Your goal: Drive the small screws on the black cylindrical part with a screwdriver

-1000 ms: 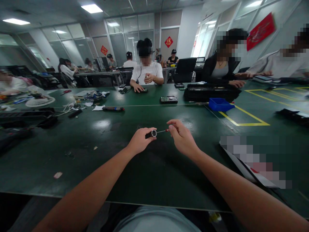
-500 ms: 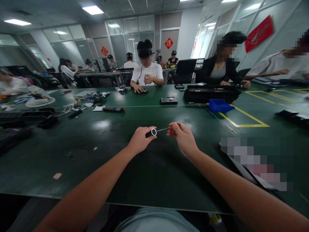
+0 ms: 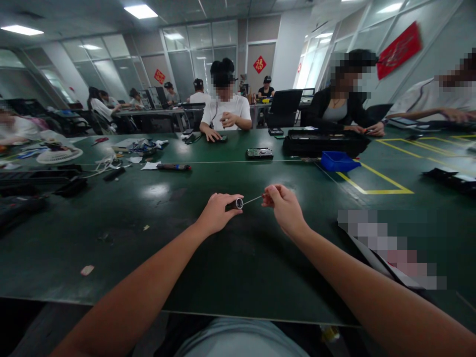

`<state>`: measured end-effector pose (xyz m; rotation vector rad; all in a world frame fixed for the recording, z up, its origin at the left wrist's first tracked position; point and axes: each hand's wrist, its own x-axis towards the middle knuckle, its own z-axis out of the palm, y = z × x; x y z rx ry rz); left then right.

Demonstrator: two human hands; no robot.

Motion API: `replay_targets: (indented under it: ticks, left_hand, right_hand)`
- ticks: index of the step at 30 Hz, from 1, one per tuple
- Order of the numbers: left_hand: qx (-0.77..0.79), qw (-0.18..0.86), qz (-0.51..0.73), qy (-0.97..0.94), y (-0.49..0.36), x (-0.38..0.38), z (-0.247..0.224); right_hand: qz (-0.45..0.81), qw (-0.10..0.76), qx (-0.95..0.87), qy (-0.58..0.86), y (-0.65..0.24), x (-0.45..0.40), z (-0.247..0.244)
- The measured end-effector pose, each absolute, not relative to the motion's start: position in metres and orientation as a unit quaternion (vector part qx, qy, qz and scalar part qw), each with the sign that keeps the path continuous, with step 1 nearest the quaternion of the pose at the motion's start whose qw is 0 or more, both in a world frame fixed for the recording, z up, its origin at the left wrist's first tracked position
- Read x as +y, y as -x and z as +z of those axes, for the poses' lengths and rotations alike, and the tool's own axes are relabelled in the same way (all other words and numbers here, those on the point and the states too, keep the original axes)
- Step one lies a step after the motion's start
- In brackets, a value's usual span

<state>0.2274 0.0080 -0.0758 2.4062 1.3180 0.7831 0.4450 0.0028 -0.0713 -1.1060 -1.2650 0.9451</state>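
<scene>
Above the green table (image 3: 223, 272), my left hand (image 3: 217, 213) is closed round a short dark cylinder (image 3: 238, 203) with a bright ring at its right end. To its right, my right hand (image 3: 284, 206) pinches a thin metal rod (image 3: 253, 199). The rod slants down to the left, and its tip reaches the ringed end of the cylinder. Whether the tip is inside the cylinder is too small to tell. The fingers of my right hand hide the rod's other end.
Beyond my hands lie a circuit board (image 3: 259, 153), a blue tray (image 3: 339, 161), a long black casing (image 3: 327, 144) and a dark tool (image 3: 174, 167). A person (image 3: 225, 111) sits opposite. Cables and parts are at the left, with a blurred-out sheet at the right.
My right hand has shifted slightly right and up, away from the cylinder, and more of the rod's slant shows. The cylinder has turned a little and moved slightly right.
</scene>
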Motion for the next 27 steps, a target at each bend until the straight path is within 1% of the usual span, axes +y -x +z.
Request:
replay_targets:
  ticks: [3,8,13,16,19,27]
  left_hand:
    - [0.46,0.146,0.272,-0.833,-0.228,0.006,-0.074]
    - [0.461,0.15,0.28,-0.829,-0.229,0.005,-0.076]
    - [0.459,0.15,0.282,-0.829,-0.228,0.006,-0.076]
    - [0.461,0.152,0.281,-0.828,-0.228,0.005,-0.075]
    - [0.468,0.161,0.277,-0.823,-0.229,0.005,-0.075]
    - [0.478,0.174,0.287,-0.812,-0.228,0.004,-0.075]
  right_hand:
    - [0.354,0.552,-0.583,0.479,-0.445,0.0,-0.07]
    - [0.347,0.538,-0.607,0.47,-0.442,-0.005,-0.065]
    - [0.273,0.526,-0.638,0.492,-0.441,-0.012,-0.059]
    - [0.3,0.526,-0.632,0.483,-0.441,-0.012,-0.059]
    - [0.327,0.55,-0.604,0.475,-0.442,-0.009,-0.061]
    - [0.32,0.551,-0.616,0.463,-0.442,-0.01,-0.061]
